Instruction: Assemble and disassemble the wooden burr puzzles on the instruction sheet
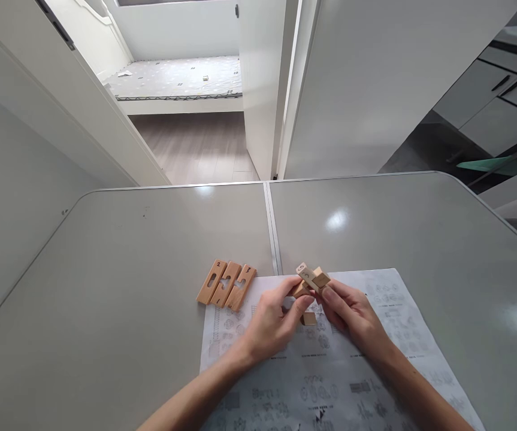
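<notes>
Both my hands hold a small cluster of interlocked wooden puzzle pieces (pixel 312 279) just above a printed instruction sheet (pixel 330 371). My left hand (pixel 274 320) pinches the cluster from the left with thumb and fingers closed. From the right, my right hand (pixel 352 314) grips it with closed fingers. One numbered bar sticks out on top, tilted. A short wooden end (pixel 308 319) shows below, between the hands. Three flat notched wooden bars (pixel 226 284), numbered, lie side by side on the table, left of the hands.
The grey table (pixel 118 287) has a seam (pixel 272 233) running down its middle. Beyond its far edge stand white walls and an open doorway to a room with a wooden floor. Dark cabinets are at the upper right.
</notes>
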The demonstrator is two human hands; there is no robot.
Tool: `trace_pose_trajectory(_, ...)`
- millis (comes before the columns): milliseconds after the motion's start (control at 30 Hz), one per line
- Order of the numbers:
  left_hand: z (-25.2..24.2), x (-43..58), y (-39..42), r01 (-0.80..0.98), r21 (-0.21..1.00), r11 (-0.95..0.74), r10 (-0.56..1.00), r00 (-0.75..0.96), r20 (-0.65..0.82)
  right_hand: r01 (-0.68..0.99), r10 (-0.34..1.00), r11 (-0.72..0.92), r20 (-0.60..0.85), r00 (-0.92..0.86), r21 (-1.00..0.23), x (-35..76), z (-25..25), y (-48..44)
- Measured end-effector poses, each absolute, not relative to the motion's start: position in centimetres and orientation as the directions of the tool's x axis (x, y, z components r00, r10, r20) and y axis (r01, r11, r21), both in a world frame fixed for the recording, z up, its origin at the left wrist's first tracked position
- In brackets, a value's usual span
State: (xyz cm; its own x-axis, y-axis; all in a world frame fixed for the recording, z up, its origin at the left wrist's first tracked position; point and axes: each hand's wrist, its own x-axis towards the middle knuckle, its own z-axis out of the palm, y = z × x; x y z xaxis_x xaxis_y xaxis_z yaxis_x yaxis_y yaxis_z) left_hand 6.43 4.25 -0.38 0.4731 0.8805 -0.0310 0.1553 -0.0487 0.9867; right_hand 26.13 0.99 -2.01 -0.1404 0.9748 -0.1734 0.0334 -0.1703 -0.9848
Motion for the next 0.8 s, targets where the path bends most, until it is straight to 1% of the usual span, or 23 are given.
trace_pose_trajectory(133,-0.5,6.3,4.5,0.114,0.993,-0.016,0.864,0.502,-0.043,-0.061,0.964,-0.204,-0.189,-0.187,-0.977,26.3,-2.5,0.8)
trace_pose_trajectory(233,-0.5,6.2,4.6,0.043,0.999,0.006,0.841,0.541,-0.028,-0.2,0.933,-0.273,-0.209,-0.292,-0.941,26.2,-2.1,0.9)
trace_pose_trajectory(300,-0.4,6.2,4.7,0.012,1.0,0.013,0.832,0.555,-0.018,-0.259,0.902,-0.328,-0.221,-0.37,-0.908,26.1,-1.6,1.1)
trace_pose_trajectory(367,-0.3,6.2,4.7,0.015,1.0,0.01,0.834,0.552,-0.017,-0.265,0.872,-0.362,-0.224,-0.434,-0.894,26.0,-1.1,1.3)
trace_pose_trajectory(467,-0.4,6.2,4.5,0.022,1.0,0.004,0.827,0.562,-0.015,-0.233,0.827,-0.386,-0.222,-0.517,-0.893,26.3,-0.9,1.4)
trace_pose_trajectory(600,-0.7,6.1,4.4,0.014,1.0,-0.001,0.812,0.584,-0.008,-0.184,0.773,-0.449,-0.278,-0.57,-0.874,26.9,-1.7,1.2)
trace_pose_trajectory(667,-0.9,6.2,4.4,0.012,1.0,-0.001,0.812,0.583,-0.007,-0.229,0.752,-0.494,-0.28,-0.596,-0.839,27.1,-2.3,1.0)
trace_pose_trajectory(800,-0.9,6.3,4.4,0.008,1.0,0.004,0.816,0.578,-0.008,-0.331,0.701,-0.596,-0.273,-0.659,-0.731,27.2,-3.0,0.8)
